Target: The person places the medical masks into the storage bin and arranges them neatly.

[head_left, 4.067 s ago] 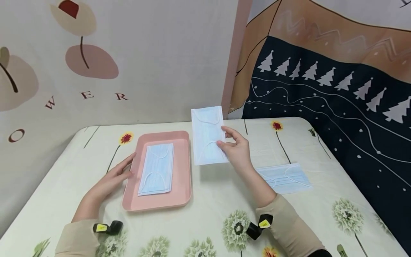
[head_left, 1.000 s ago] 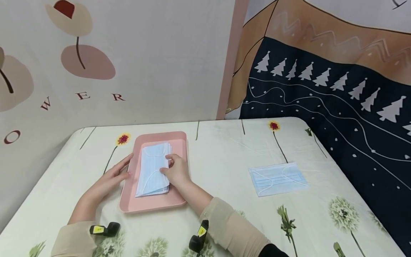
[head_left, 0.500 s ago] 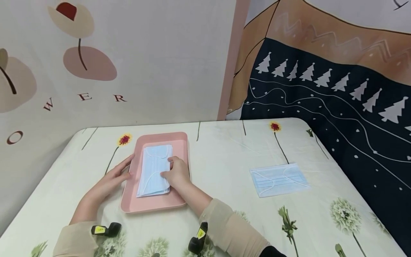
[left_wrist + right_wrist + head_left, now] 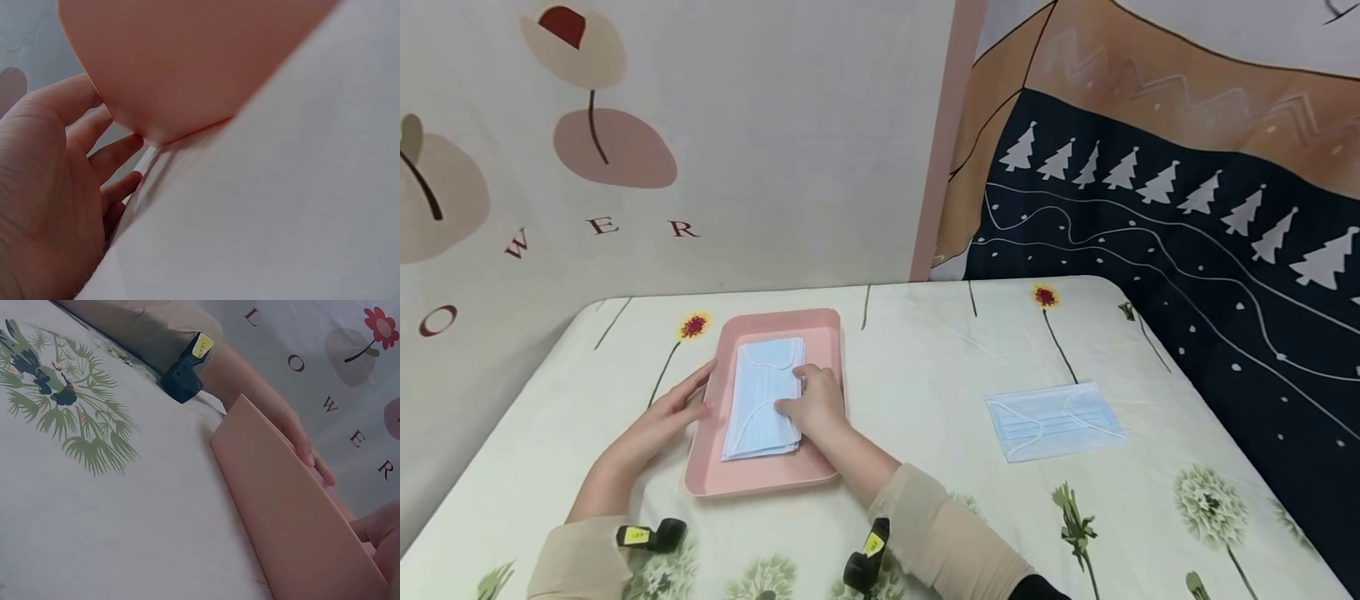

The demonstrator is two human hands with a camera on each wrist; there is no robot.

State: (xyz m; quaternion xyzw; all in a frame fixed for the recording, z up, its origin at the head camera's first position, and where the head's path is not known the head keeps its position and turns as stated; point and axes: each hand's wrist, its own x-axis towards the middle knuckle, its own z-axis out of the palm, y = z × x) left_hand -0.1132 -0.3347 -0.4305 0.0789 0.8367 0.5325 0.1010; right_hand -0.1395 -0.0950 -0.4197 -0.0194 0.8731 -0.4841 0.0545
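Observation:
A stack of light blue face masks (image 4: 758,396) lies inside a pink tray (image 4: 752,482) in the head view, slightly uneven at its edges. My right hand (image 4: 820,407) reaches into the tray and pinches the stack's right edge, thumb and forefinger at the top mask. Against the tray's left side rests my left hand (image 4: 658,427), its fingers fairly straight. The left wrist view shows these fingers (image 4: 119,153) touching the outside of the tray wall (image 4: 181,69). In the right wrist view the tray wall (image 4: 281,500) hides most of the right hand.
One more face mask (image 4: 1052,422) lies flat by itself on the flowered tablecloth (image 4: 925,367), right of the tray. A pale printed curtain (image 4: 790,167) hangs behind the table, and a dark one with trees (image 4: 1150,225) on the right.
About four seconds ago my right hand held a mask up beside the tray; that mask now lies on the stack. Over the last second the right hand barely shifts. The left hand stays at the tray.

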